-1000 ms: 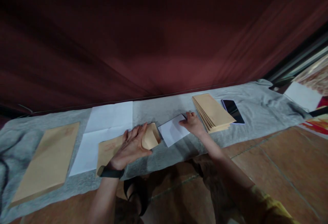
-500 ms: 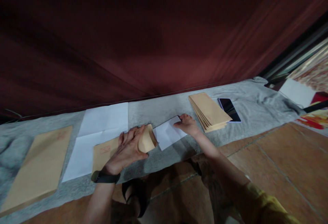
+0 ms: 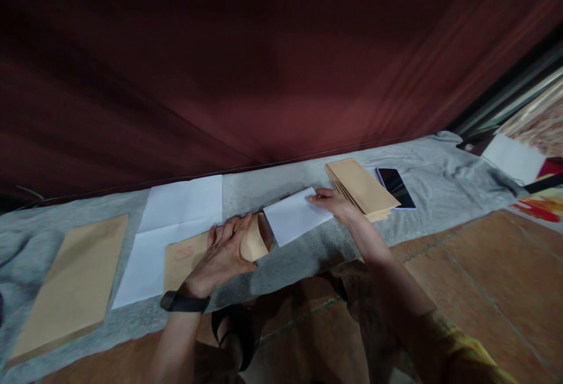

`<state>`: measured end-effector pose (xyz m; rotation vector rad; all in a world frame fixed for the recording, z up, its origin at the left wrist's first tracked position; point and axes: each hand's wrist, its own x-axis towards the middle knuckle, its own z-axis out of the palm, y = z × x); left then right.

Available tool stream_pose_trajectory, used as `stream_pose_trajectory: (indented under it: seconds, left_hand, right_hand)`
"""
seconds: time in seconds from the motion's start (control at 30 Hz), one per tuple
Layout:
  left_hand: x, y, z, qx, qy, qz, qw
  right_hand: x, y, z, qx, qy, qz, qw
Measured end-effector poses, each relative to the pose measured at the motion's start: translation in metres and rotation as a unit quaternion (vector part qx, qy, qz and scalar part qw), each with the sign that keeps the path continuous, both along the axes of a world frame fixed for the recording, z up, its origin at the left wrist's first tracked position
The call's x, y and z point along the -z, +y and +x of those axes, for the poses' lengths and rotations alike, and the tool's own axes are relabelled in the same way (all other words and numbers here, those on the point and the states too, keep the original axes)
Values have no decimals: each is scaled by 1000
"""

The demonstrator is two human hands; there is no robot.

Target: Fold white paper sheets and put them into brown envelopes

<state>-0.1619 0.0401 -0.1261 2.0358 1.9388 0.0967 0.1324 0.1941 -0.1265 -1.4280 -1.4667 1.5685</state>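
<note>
My left hand (image 3: 225, 253) lies across a brown envelope (image 3: 185, 254), thumb and fingers pressing its two long edges. Between them the envelope's mouth (image 3: 255, 240) bulges apart, facing right. In my right hand (image 3: 332, 202), a folded white sheet of paper (image 3: 297, 215) is pinched by its right end between thumb and fingers. The paper's left edge is right at the envelope's mouth; whether it touches is hard to tell. Part of the envelope is hidden under my left hand.
A stack of brown envelopes (image 3: 358, 187) overlaps a dark phone (image 3: 397, 188) on the right. An unfolded white sheet (image 3: 187, 202) lies partly beneath the held envelope. Farther left is a larger pile of brown envelopes (image 3: 73, 284). Grey cloth (image 3: 259, 184) covers the narrow surface before a red curtain (image 3: 281, 79).
My right hand has shifted right and slightly away from me with the folded paper, which now appears raised and turned a little. My left hand has stayed on the envelope.
</note>
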Motion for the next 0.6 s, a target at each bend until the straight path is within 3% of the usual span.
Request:
stream_pose_trajectory:
  seconds: [0.27, 0.6]
  left_hand:
    - [-5, 2, 2, 5, -22, -30, 999]
    - [-4, -1, 5, 28, -35, -31, 999]
  right_hand:
    - [14, 1, -13, -86, -13, 24, 996]
    - [20, 2, -25, -47, -9, 31, 998]
